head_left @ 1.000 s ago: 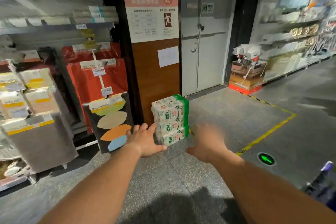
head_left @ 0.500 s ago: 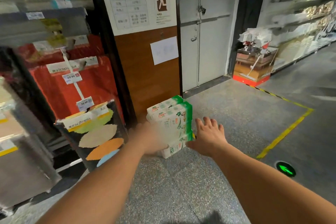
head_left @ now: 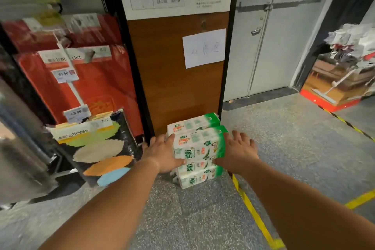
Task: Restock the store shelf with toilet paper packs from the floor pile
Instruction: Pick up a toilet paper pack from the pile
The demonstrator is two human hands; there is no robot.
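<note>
A pile of white and green toilet paper packs [head_left: 195, 148] stands on the grey floor against a brown wall panel. My left hand [head_left: 163, 153] presses flat on the left side of the upper front pack, thumb under its front face. My right hand [head_left: 237, 153] lies against the pack's green right end, fingers spread. Both hands clamp that pack between them; it still rests on the packs below. Another pack [head_left: 192, 123] sits behind, at the top of the pile.
A display rack [head_left: 67, 79] with red mats, price tags and a dark patterned mat [head_left: 99, 148] stands at left. A grey double door [head_left: 267, 42] is behind right. Yellow floor tape [head_left: 253, 215] runs past my right arm. A boxed mop display [head_left: 341, 79] stands far right.
I have moved closer and lower to the pile. Both hands have closed in on the sides of the upper front pack, the right hand now touching its green end.
</note>
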